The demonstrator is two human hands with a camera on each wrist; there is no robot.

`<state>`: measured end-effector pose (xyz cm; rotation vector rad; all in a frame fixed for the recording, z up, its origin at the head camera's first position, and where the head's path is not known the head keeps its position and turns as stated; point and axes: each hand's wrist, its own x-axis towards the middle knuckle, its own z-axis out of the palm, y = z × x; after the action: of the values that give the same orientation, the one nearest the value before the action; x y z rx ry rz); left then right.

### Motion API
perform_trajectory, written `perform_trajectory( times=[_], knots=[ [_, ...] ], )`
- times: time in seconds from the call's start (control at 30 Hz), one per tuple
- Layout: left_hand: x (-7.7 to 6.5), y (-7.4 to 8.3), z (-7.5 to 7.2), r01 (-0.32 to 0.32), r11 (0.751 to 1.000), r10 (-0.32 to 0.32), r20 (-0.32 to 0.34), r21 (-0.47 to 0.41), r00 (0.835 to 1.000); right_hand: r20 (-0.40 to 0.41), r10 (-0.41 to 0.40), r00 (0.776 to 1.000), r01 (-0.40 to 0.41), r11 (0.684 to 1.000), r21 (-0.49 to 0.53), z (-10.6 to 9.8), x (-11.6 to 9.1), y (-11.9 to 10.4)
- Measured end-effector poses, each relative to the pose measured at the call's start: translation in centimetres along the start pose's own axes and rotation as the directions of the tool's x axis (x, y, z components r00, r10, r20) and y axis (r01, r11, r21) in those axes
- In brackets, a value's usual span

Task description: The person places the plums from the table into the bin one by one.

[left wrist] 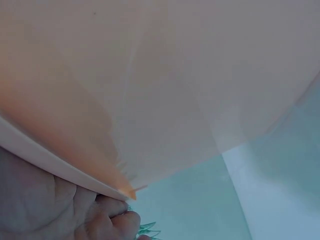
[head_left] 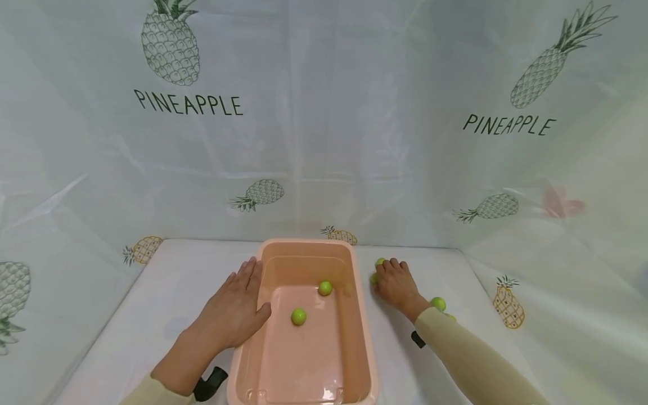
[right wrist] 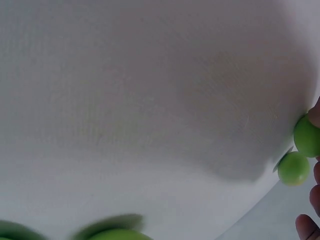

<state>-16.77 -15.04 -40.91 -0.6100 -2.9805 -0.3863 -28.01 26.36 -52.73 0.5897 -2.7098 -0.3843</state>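
L grip (head_left: 230, 315) flat on tub rim (head_left: 304, 244); R grip (head_left: 397, 287) pinching grn ball (right wrist: 307, 137); backdrop (head_left: 324, 112) txt "PINEAPPLE" x2.

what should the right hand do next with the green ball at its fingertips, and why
Probably lift that green ball and carry it over the tub: the right hand seems to have it between thumb and fingers, two matching balls lie inside the tub, and the left hand rests against its side.

I'm watching the tub (head_left: 365, 332) sit on the counter (head_left: 197, 264), two balls (head_left: 298, 316) in it, more balls (head_left: 437, 304) over to its right.
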Motion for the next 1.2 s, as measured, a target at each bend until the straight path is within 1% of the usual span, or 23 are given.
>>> perform_trajectory(
  times=[0.23, 0.47, 0.63, 0.73, 0.87, 1.03, 1.2],
  knots=[
    [0.0, 0.1, 0.0, -0.007, 1.0, 0.007, -0.008, 0.002, 1.0, -0.015, 0.013, 1.0, -0.013, 1.0, 0.005, 0.1, -0.4, 0.2],
    [0.0, 0.0, 0.1, 0.0, 1.0, 0.0, 0.006, -0.012, 1.0, 0.033, 0.044, 0.998, -0.044, 0.999, -0.006, 0.1, -0.4, 0.1],
    [0.1, 0.1, 0.2, -0.003, 1.0, 0.003, 0.0, -0.025, 1.0, 0.015, 0.077, 0.997, -0.076, 0.996, -0.036, -0.5, -0.3, 0.6],
    [0.1, 0.1, 0.3, -0.002, 0.999, 0.002, -0.005, -0.035, 1.0, -0.018, 0.061, 0.998, -0.062, 0.996, -0.071, -0.9, -0.5, 0.7],
    [0.0, 0.0, 0.3, -0.002, 0.999, 0.001, -0.015, -0.037, 1.0, -0.102, -0.008, 0.995, -0.005, 0.992, -0.126, -1.5, -0.6, 0.8],
    [0.1, 0.0, 0.2, -0.005, 0.999, 0.004, -0.023, -0.043, 1.0, -0.221, -0.065, 0.973, 0.033, 0.989, -0.144, -2.6, -0.8, 0.8],
    [0.0, 0.0, 0.1, -0.006, 0.999, 0.006, 0.0, -0.032, 1.0, -0.284, -0.089, 0.955, 0.044, 0.986, -0.163, -3.8, -1.2, 1.0]
  ],
)
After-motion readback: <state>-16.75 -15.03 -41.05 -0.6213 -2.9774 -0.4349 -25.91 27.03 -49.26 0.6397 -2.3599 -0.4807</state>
